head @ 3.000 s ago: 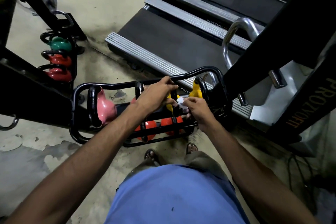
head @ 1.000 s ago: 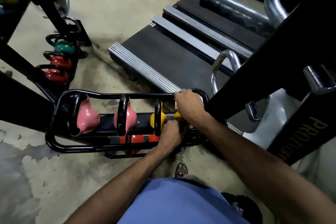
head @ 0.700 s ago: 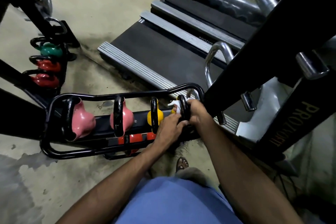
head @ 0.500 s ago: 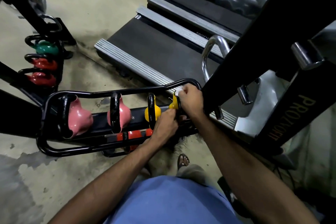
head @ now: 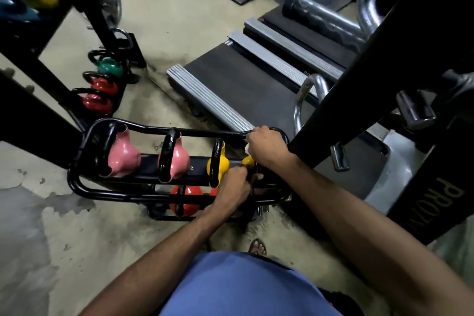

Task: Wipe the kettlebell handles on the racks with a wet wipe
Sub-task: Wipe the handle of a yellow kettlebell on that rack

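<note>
A low black tubular rack holds two pink kettlebells, a yellow kettlebell and, at its right end, a second yellow kettlebell. My right hand is curled over the top of that last kettlebell's black handle, and the wet wipe is hidden under its fingers. My left hand grips the lower part of the same handle at the rack's front rail. Red kettlebells sit on the tier below.
A treadmill deck lies just behind the rack, and a thick black machine post slants right beside my right hand. A second rack with green and red kettlebells stands at the back left. My sandalled foot is on the concrete floor.
My right hand, with the wipe, has slid along the rightmost kettlebell's handle, down and back up to its top. My left hand keeps its hold low on that handle.
</note>
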Action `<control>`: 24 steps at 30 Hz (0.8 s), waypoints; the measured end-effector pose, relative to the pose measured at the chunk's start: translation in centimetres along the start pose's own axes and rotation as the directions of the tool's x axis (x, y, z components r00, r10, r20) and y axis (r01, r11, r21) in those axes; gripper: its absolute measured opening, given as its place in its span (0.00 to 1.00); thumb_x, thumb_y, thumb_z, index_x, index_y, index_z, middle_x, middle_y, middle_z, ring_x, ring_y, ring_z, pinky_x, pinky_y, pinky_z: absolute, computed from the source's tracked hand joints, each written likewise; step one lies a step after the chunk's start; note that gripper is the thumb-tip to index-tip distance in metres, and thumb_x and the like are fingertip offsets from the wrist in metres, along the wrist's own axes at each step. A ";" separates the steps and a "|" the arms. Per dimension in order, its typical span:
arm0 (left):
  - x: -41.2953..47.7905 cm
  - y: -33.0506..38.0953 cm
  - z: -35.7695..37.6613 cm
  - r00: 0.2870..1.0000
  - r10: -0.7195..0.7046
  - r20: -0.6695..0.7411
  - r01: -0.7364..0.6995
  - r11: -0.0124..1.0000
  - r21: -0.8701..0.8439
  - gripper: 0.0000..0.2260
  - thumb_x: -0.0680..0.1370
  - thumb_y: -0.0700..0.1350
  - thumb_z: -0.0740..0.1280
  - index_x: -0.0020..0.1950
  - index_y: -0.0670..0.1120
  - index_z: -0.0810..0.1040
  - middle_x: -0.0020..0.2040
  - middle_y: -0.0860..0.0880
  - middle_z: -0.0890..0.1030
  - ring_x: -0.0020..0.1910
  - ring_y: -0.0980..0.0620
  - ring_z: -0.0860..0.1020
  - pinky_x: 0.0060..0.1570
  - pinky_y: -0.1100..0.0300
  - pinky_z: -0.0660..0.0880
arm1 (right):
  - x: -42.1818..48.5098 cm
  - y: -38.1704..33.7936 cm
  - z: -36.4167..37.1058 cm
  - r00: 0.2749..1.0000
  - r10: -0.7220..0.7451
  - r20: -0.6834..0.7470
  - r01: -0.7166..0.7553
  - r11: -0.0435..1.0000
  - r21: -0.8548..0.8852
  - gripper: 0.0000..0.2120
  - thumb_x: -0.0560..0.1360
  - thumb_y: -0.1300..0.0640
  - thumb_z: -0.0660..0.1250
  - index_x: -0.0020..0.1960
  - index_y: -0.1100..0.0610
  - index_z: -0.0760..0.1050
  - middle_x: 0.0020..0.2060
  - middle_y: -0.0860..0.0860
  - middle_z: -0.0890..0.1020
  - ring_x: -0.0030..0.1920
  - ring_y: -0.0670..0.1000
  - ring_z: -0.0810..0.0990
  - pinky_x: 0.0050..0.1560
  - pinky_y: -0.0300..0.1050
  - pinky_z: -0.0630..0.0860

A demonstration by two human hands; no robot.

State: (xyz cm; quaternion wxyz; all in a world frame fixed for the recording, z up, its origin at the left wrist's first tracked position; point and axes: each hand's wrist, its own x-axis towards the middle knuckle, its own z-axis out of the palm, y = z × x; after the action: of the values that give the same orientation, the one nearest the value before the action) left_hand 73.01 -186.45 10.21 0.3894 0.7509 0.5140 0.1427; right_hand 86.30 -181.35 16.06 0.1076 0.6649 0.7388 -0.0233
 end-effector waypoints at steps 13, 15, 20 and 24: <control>-0.2 0.2 0.3 1.000 0.011 -0.028 -0.011 1.000 0.006 0.14 0.81 0.52 0.69 0.56 0.41 0.80 0.48 0.38 0.83 0.49 0.37 0.80 0.44 0.48 0.75 | 1.9 0.2 -0.3 0.984 0.176 0.032 -0.179 0.971 0.158 0.09 0.77 0.55 0.66 0.52 0.60 0.80 0.50 0.59 0.84 0.51 0.63 0.83 0.43 0.49 0.73; -0.2 -0.2 0.6 0.999 0.007 -0.033 -0.007 1.000 -0.016 0.13 0.80 0.50 0.70 0.50 0.39 0.80 0.47 0.39 0.83 0.50 0.38 0.80 0.45 0.50 0.74 | 1.0 0.7 0.1 0.902 0.422 0.095 -0.414 0.778 0.473 0.12 0.76 0.54 0.65 0.46 0.63 0.80 0.45 0.63 0.84 0.46 0.64 0.83 0.42 0.48 0.76; -0.6 -0.4 0.6 0.998 0.047 -0.038 -0.049 0.997 -0.053 0.09 0.81 0.47 0.69 0.51 0.41 0.81 0.48 0.42 0.82 0.49 0.43 0.79 0.44 0.57 0.68 | -3.1 -1.0 1.6 0.768 0.193 0.610 -0.382 -0.626 0.680 0.19 0.81 0.64 0.52 0.38 0.65 0.77 0.29 0.58 0.83 0.27 0.52 0.81 0.30 0.41 0.77; -0.5 -0.4 0.4 0.997 0.072 -0.012 -0.073 0.997 -0.020 0.09 0.81 0.47 0.68 0.54 0.42 0.82 0.49 0.42 0.82 0.51 0.43 0.79 0.50 0.51 0.72 | -3.0 -2.0 2.1 0.759 0.213 0.615 -0.320 -0.700 0.638 0.30 0.81 0.64 0.52 0.26 0.62 0.81 0.23 0.54 0.79 0.24 0.50 0.77 0.32 0.42 0.75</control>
State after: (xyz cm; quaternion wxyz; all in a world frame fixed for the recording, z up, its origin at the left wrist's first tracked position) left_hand 72.77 -187.04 9.79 0.3886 0.7642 0.4871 0.1663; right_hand 84.90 -184.91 14.34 -0.4955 0.6033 0.0321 -0.6240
